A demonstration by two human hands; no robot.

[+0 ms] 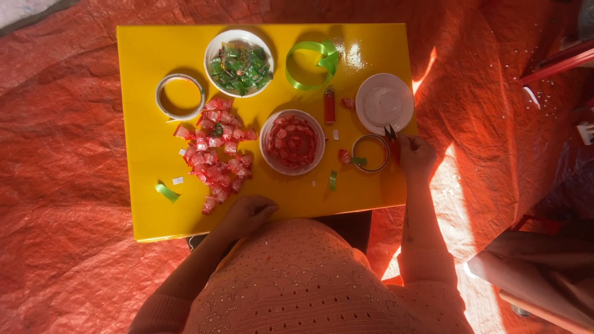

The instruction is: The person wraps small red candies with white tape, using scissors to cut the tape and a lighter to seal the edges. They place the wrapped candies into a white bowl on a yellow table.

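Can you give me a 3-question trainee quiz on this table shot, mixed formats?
1. True or false: the right hand holds small scissors at the edge of the yellow table.
2. Multiple choice: the bowl at the far side of the table holds A) green folded pieces B) red folded pieces C) nothing.
3. Fill in: the red lighter lies just below the loop of ____ ribbon.

Key
1. True; its fingers are closed on the scissors beside a tape ring.
2. A; the red pieces fill the nearer bowl and lie in a loose pile near the left hand.
3. Green.
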